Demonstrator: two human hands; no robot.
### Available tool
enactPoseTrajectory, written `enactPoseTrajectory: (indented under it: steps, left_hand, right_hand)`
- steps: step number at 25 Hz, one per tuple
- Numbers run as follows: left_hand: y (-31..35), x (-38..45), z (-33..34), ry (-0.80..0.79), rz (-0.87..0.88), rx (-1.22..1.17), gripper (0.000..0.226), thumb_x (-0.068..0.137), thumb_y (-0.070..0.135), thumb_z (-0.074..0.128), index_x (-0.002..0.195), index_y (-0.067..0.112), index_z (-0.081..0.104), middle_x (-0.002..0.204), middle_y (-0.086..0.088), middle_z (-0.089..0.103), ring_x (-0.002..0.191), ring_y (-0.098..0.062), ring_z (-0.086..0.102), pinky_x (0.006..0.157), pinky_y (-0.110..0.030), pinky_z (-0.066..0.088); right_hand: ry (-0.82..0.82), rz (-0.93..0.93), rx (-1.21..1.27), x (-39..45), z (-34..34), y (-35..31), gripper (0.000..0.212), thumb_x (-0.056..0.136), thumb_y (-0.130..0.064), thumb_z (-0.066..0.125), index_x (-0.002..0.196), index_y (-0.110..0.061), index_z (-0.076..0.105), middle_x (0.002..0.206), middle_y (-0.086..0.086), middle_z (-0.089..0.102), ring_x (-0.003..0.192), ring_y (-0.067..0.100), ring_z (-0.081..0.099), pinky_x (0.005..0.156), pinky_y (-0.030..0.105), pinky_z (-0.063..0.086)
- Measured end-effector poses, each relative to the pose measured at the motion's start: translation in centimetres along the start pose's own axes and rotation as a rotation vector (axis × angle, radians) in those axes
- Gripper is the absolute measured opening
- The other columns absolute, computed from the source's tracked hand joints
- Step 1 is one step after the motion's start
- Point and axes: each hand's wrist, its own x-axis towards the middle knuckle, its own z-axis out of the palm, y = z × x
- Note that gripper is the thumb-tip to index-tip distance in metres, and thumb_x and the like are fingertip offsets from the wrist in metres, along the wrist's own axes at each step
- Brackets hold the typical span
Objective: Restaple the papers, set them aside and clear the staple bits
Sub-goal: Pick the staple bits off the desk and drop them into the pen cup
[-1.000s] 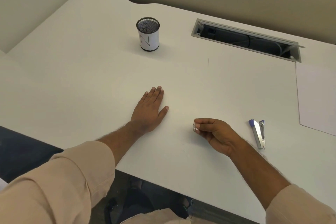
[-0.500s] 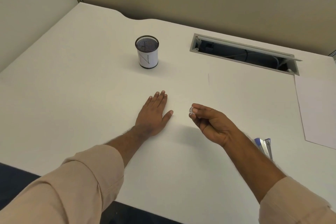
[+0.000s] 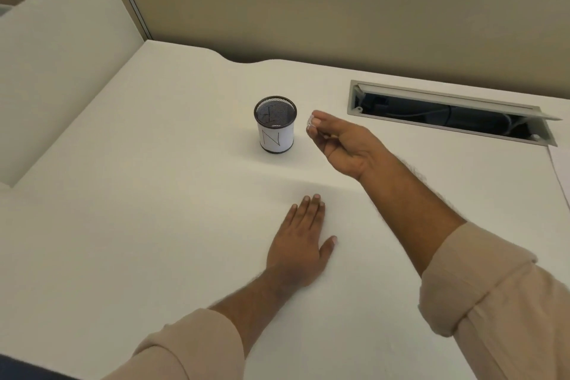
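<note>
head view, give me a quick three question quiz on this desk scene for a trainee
1. True or false: the left hand lies flat on the desk.
2. What letter is drawn on the front of the mesh cup?
3. The right hand pinches small staple bits where? A) beside the cup's rim, to its right B) over the cable slot C) inside the cup

Key
1. True
2. N
3. A
</note>
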Motion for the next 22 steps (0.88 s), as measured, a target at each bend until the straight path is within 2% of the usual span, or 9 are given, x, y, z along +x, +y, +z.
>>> enactPoseTrajectory:
  steps: [2, 5, 8, 11, 14, 16, 19, 22]
  left_hand:
    - [-0.1, 0.0, -0.1, -0.002, 0.004, -0.021, 0.07, 0.1, 0.052, 0.023, 0.156, 0.012, 0.01, 0.164, -0.002, 0.003, 0.151, -0.015, -0.001, 0.122, -0.035, 0.003]
    - [-0.1, 0.1, 0.1, 0.005, 0.009, -0.027, 0.07, 0.1, 0.051, 0.025, 0.155, 0.01, 0.013, 0.164, -0.003, 0.005, 0.151, -0.017, 0.002, 0.121, -0.036, 0.001]
    - [-0.1, 0.2, 0.5, 0.013, 0.003, -0.016, 0.069, 0.1, 0.05, 0.028, 0.154, 0.009, 0.02, 0.164, -0.006, 0.012, 0.151, -0.02, 0.008, 0.122, -0.039, 0.006]
    - [0.0, 0.2, 0.4, 0.009, 0.001, -0.007, 0.069, 0.1, 0.05, 0.028, 0.154, 0.008, 0.02, 0.164, -0.006, 0.012, 0.151, -0.021, 0.01, 0.123, -0.041, 0.009]
    - [0.1, 0.2, 0.3, 0.003, -0.011, -0.011, 0.069, 0.1, 0.051, 0.027, 0.154, 0.009, 0.018, 0.164, -0.005, 0.01, 0.151, -0.021, 0.008, 0.122, -0.039, 0.008]
    - [0.2, 0.1, 0.4, 0.009, -0.017, 0.002, 0.069, 0.1, 0.051, 0.027, 0.154, 0.01, 0.02, 0.164, -0.005, 0.013, 0.151, -0.02, 0.01, 0.121, -0.038, 0.008]
    - [0.1, 0.1, 0.3, 0.0, -0.024, -0.009, 0.068, 0.1, 0.052, 0.026, 0.155, 0.011, 0.018, 0.164, -0.003, 0.012, 0.151, -0.019, 0.008, 0.123, -0.04, 0.012]
    - [0.2, 0.1, -0.1, -0.005, -0.027, -0.024, 0.068, 0.101, 0.052, 0.024, 0.155, 0.012, 0.016, 0.164, -0.002, 0.009, 0.151, -0.017, 0.004, 0.121, -0.045, 0.014]
  right_hand:
    - [0.014, -0.043, -0.066, 2.5, 2.1, -0.4, 0.013, 0.086, 0.016, 0.056, 0.085, 0.007, 0.065, 0.076, 0.013, 0.066, 0.072, 0.021, 0.063, 0.068, 0.022, 0.06]
    - [0.062, -0.151, -0.317, 5.6, 4.6, -0.8, 0.012, 0.08, 0.018, 0.062, 0.082, 0.006, 0.067, 0.078, 0.014, 0.065, 0.071, 0.021, 0.064, 0.068, 0.023, 0.06]
    - [0.132, -0.274, -0.71, 7.6, 6.0, -0.4, 0.013, 0.072, 0.018, 0.069, 0.078, 0.006, 0.07, 0.074, 0.013, 0.066, 0.07, 0.023, 0.065, 0.068, 0.028, 0.061]
    - [0.199, -0.361, -1.189, 9.1, 6.8, 0.4, 0.017, 0.07, 0.014, 0.071, 0.071, -0.003, 0.073, 0.066, 0.006, 0.066, 0.07, 0.025, 0.067, 0.07, 0.034, 0.061]
    - [0.171, -0.43, -1.585, 9.6, 7.9, 0.5, 0.024, 0.073, 0.011, 0.062, 0.079, -0.007, 0.077, 0.071, 0.001, 0.066, 0.073, 0.02, 0.064, 0.064, 0.028, 0.053]
    - [0.138, -0.461, -1.706, 9.7, 8.5, 0.3, 0.03, 0.073, 0.013, 0.057, 0.083, -0.008, 0.076, 0.081, 0.003, 0.068, 0.074, 0.018, 0.06, 0.064, 0.025, 0.048]
    - [0.092, -0.49, -1.798, 9.7, 9.0, 0.4, 0.032, 0.074, 0.013, 0.049, 0.083, -0.006, 0.074, 0.089, 0.009, 0.07, 0.082, 0.025, 0.063, 0.068, 0.027, 0.05]
    - [0.054, -0.49, -1.845, 10.4, 8.9, 0.9, 0.029, 0.075, 0.011, 0.05, 0.084, -0.007, 0.072, 0.095, 0.012, 0.071, 0.089, 0.029, 0.064, 0.07, 0.03, 0.052]
